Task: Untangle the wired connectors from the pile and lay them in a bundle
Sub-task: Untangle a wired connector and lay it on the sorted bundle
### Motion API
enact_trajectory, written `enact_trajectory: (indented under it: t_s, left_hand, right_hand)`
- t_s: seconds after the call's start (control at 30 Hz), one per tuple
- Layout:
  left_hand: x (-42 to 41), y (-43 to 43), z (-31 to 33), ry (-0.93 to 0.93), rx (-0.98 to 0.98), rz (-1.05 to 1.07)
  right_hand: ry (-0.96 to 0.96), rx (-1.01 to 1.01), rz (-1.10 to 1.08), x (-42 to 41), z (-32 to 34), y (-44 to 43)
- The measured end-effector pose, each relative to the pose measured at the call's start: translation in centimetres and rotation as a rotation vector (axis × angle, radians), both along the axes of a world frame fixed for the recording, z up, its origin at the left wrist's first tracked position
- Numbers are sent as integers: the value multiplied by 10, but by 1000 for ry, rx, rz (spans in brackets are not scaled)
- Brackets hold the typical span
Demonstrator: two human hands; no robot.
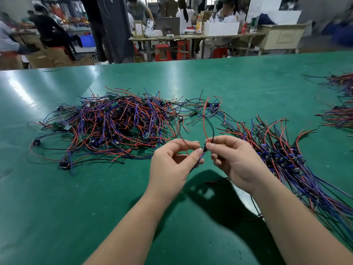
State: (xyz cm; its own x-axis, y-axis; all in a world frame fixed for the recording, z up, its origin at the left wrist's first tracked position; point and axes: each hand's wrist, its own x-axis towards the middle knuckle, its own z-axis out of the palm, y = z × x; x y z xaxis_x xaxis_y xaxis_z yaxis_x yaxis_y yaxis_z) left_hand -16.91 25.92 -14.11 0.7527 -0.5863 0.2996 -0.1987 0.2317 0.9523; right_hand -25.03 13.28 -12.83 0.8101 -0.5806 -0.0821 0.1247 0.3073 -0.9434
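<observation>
A tangled pile of wired connectors (112, 125) with red, blue and black wires lies on the green table, left of centre. To the right, a laid-out bundle of connectors (282, 155) runs toward the near right edge. Between them, above the table, my left hand (172, 165) and my right hand (235, 159) both pinch one small black connector (204, 148). Its red and black wires (205, 119) arc upward from my right fingertips, and blue and black wires run down past my left thumb.
More wire bundles (340, 111) lie at the far right of the green table (76, 188). Beyond the table's far edge stand red stools, workbenches with boxes, and several people working. A dark pillar rises at the back centre.
</observation>
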Motion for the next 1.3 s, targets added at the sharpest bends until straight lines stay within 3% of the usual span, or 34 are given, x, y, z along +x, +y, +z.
enact_trajectory:
  t_s: [0.1, 0.2, 0.4, 0.5, 0.6, 0.7, 0.8, 0.97, 1.13, 1.3]
  left_hand:
    - [-1, 0, 1, -61, 25, -50]
    - [-2, 1, 0, -179, 178, -158]
    - [15, 9, -4, 161, 329, -452]
    - [27, 24, 6, 115, 335, -605]
    - [26, 22, 7, 95, 270, -508]
    - [22, 14, 5, 346, 80, -354]
    - [22, 8, 4, 448, 30, -319]
    - [1, 1, -2, 312, 78, -251]
    - [-3, -3, -5, 323, 130, -192]
    - [0, 1, 3, 446, 222, -372]
  right_hand:
    - [35, 138, -136, 0, 2, -6]
    - [36, 136, -186, -2, 3, -9]
    - [-53, 52, -77, -1, 4, 0]
    - [-135, 169, -50, -1, 9, 0]
    - [-179, 248, -6, -2, 10, 0]
    - [-86, 150, 49, -4, 9, 0]
    - [-44, 112, 58, -5, 6, 0]
    - [31, 82, 119, 0, 1, 7]
    - [67, 42, 103, 1, -2, 6]
    - [68, 78, 104, -3, 0, 2]
